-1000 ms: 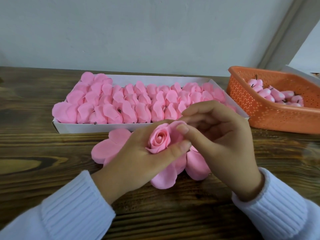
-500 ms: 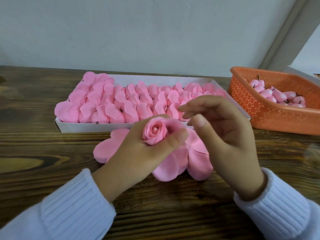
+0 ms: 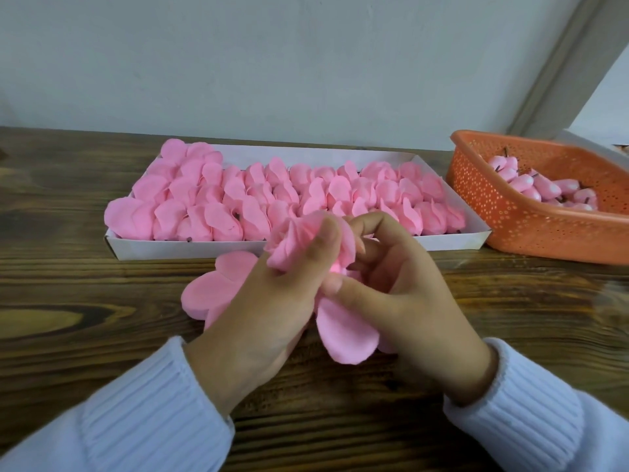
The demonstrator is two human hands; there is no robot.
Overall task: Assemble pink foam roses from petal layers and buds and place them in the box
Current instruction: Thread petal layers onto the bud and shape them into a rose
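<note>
At centre frame, just below the white box (image 3: 190,248), holding the foam rose (image 3: 301,240) curled in the left grip (image 3: 269,301), now tipped away, bud face hidden, unlike a moment ago. Pinching its underside with the right grip (image 3: 408,294). Likely closing up the bloom; boxing next.

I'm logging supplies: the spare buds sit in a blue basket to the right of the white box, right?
No. The head view shows the basket is orange, not blue. The spare buds do lie in it, to the right of the white box.
</note>
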